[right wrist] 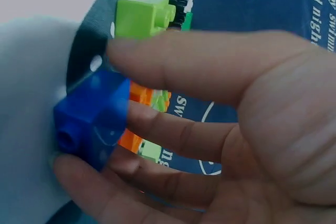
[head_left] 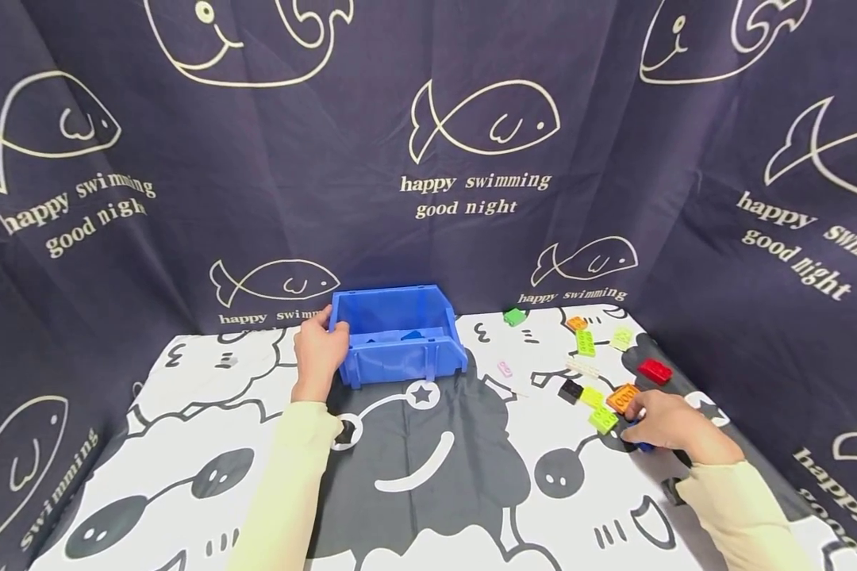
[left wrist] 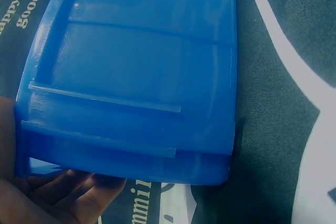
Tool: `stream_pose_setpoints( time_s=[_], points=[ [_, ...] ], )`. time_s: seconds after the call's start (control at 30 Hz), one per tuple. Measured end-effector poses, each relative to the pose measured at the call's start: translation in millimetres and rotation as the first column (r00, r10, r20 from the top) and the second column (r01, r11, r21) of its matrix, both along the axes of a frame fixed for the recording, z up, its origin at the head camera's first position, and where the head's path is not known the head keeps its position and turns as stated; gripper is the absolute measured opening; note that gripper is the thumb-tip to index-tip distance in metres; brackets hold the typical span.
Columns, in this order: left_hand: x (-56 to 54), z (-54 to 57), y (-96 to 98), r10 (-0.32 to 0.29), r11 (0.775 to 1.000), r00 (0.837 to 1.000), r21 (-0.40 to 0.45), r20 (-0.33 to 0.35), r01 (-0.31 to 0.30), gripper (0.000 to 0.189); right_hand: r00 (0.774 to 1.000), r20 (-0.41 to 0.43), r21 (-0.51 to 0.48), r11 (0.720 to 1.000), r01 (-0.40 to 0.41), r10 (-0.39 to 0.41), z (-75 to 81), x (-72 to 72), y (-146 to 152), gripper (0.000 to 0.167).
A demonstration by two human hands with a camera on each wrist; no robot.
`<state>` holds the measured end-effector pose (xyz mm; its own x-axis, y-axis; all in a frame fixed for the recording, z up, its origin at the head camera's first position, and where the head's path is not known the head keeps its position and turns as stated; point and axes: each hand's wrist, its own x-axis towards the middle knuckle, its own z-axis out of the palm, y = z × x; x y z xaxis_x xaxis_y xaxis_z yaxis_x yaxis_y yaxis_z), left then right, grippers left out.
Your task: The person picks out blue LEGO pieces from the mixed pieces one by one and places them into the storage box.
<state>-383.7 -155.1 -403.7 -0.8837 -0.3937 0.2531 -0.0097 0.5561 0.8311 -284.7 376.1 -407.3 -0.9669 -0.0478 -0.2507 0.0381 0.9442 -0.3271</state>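
Note:
My left hand (head_left: 319,353) grips the left side of a blue plastic bin (head_left: 403,362) at the back of the table, thumb over the rim. A few blue pieces (head_left: 412,335) show inside it. The left wrist view is filled by the bin's ribbed side wall (left wrist: 131,66), with curled fingers (left wrist: 79,195) at its edge. Over at the right, my right hand (head_left: 674,428) holds a blue toy brick (right wrist: 92,116) between thumb and fingers, low over the cloth. An orange brick (head_left: 623,398) and a lime brick (head_left: 603,419) lie just beyond that hand.
Scattered around the right hand are a red brick (head_left: 655,371), a black brick (head_left: 570,390), a yellow brick (head_left: 591,397) and a long lime brick (head_left: 585,342). A green brick (head_left: 514,317) lies farther back. Dark printed curtain (head_left: 471,238) borders the table behind.

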Motion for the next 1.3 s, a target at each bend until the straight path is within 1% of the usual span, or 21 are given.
stream_pose_setpoints(
  time_s=[0.23, 0.43, 0.5, 0.63, 0.87, 1.03, 1.1, 1.23, 1.3],
  points=[
    [-0.8, -3.3, -0.5, -0.009, 1.0, 1.0, -0.009, 0.002, 0.009, 0.054, 0.999, -0.032, 0.007, 1.0, 0.023, -0.023, -1.7, 5.3, -4, 0.022],
    [-0.8, -3.1, -0.7, -0.002, 1.0, 1.0, -0.004, 0.0, 0.002, 0.054, 0.997, -0.059, 0.012, 0.999, 0.039, -0.039, -1.5, 7.3, -6, 0.02],
    [-0.6, -2.8, -0.4, -0.002, 1.0, 1.0, -0.001, 0.004, 0.002, 0.054, 0.998, -0.061, 0.011, 0.999, 0.03, -0.03, -0.6, 8.5, -7, 0.02],
    [-0.4, -2.5, -0.1, -0.004, 1.0, 1.0, 0.002, 0.006, 0.004, 0.054, 0.998, -0.058, 0.009, 0.999, 0.036, -0.036, 4.7, 8.9, -10, 0.021],
    [0.8, -1.1, -0.2, -0.008, 1.0, 1.0, 0.006, 0.012, 0.008, 0.054, 0.995, -0.09, 0.035, 0.999, 0.033, -0.029, 19.2, 8.0, -15, 0.022],
    [1.5, 0.3, -0.9, -0.006, 1.0, 1.0, 0.012, 0.008, 0.006, 0.053, 0.992, -0.126, 0.058, 0.998, 0.022, -0.014, 29.1, 4.0, -18, 0.018],
    [1.1, 0.8, -1.3, -0.004, 1.0, 1.0, 0.015, 0.004, 0.003, 0.053, 0.988, -0.153, 0.064, 0.998, 0.018, -0.007, 33.2, 2.2, -20, 0.017],
    [-0.2, 0.0, -1.5, -0.007, 1.0, 1.0, 0.013, 0.001, 0.007, 0.053, 0.981, -0.193, 0.047, 0.999, 0.015, -0.006, 40.6, -0.5, -24, 0.018],
    [-0.8, -1.1, -1.7, -0.008, 1.0, 1.0, 0.01, 0.0, 0.008, 0.053, 0.98, -0.2, 0.043, 0.999, 0.016, -0.007, 43.6, -2.3, -26, 0.019]
  ],
)
